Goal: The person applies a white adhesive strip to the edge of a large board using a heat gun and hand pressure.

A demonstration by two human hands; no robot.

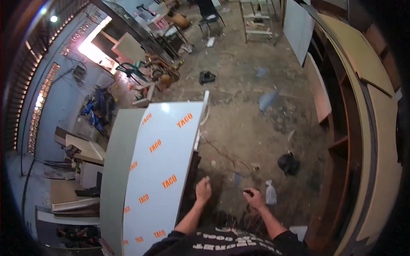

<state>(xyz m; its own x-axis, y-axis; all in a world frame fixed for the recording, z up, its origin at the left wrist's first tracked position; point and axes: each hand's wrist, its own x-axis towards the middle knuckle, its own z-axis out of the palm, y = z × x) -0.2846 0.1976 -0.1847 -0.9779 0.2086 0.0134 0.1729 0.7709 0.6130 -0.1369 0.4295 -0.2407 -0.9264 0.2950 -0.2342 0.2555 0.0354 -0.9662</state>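
White panel (160, 166) with orange print, near left. Right of its edge, left hand (203, 190), fingers curled in; contents, cannot tell. Next, right hand (255, 199), fingers narrow on small dark object (247, 193). Pale bag (270, 194) just right, on floor (239, 123).

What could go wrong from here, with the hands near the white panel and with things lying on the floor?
Tripping: the white bag and black bag lie on the floor ahead, so a foot might catch one.
A bump: the left hand is near the edge of the panel and might knock it.
A drop: the right hand seems to pinch a small dark item, which could slip out.
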